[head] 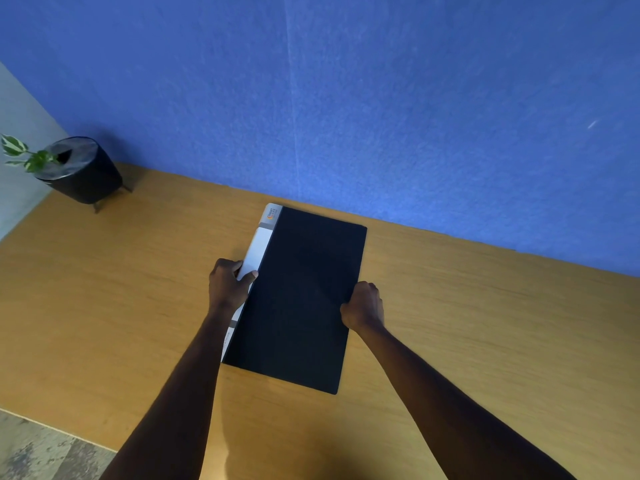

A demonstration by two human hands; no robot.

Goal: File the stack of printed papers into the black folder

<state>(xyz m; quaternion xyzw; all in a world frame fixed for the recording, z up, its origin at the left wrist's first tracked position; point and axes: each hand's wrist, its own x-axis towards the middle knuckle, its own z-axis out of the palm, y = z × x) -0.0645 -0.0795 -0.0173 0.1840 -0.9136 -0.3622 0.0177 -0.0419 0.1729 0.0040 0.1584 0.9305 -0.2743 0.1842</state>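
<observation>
The black folder [301, 299] lies shut, flat on the wooden desk [485, 341] — no papers visible. Left hand [230, 284] pinches its white spine; right hand [363, 306] curls on the right edge. Advice: steady the spine, lift the cover from that edge.

Wooden desk [485, 341], warm honey grain, pushed against a blue felt-textured wall panel [346, 98]. On the desk's far left corner, a black planter [83, 171] on short legs, with variegated green leaves [20, 152]. Left of the desk, a pale grey wall. Below its near left edge, mottled grey flooring [41, 452]. Dim, bluish light.
</observation>
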